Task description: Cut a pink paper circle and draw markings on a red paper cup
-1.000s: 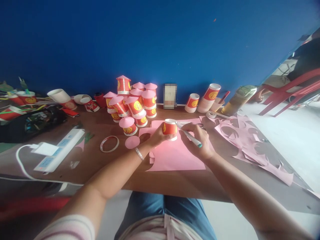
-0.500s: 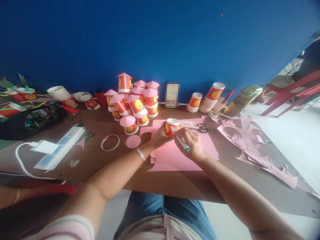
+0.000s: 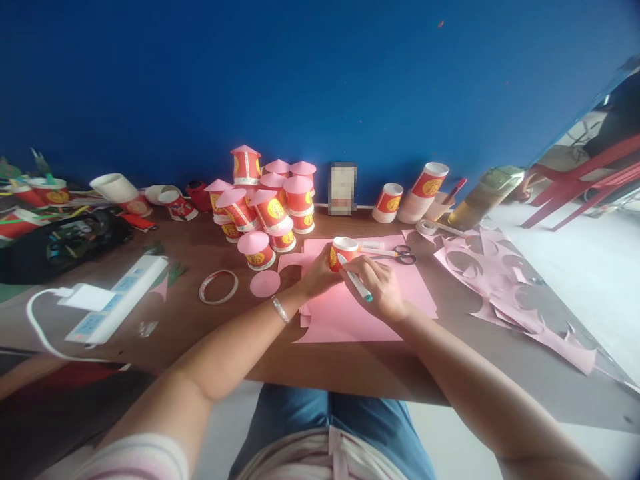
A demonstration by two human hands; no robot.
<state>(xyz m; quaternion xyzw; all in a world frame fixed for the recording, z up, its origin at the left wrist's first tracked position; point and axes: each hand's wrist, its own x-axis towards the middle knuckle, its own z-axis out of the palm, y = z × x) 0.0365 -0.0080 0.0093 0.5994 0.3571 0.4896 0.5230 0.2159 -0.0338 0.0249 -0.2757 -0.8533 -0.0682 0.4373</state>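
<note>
My left hand (image 3: 323, 272) is closed round a red paper cup (image 3: 345, 248) with a yellow print, held with its white rim facing up. A white marker (image 3: 358, 280) with a green end sits in the closed fingers of my right hand (image 3: 380, 283), its tip end against or very near the cup's side. Below both hands lie pink paper sheets (image 3: 350, 320). Just beyond the right hand are black-handled scissors (image 3: 406, 255) and an orange-and-white pen or cutter (image 3: 380, 253). A pink paper disc (image 3: 265, 284) rests left of the sheets.
Stacked red cups with pink cone tops (image 3: 270, 208) stand at the back left. Left are a tape roll (image 3: 219, 287) and a power strip (image 3: 120, 297). Pink scraps (image 3: 500, 287), more cups (image 3: 387, 203) and a bottle (image 3: 485, 197) are on the right. Another person's arm (image 3: 30, 373) shows at lower left.
The marker and my right hand have shifted slightly left along the cup. The other person's arm at lower left has moved. The cup stays in my left hand.
</note>
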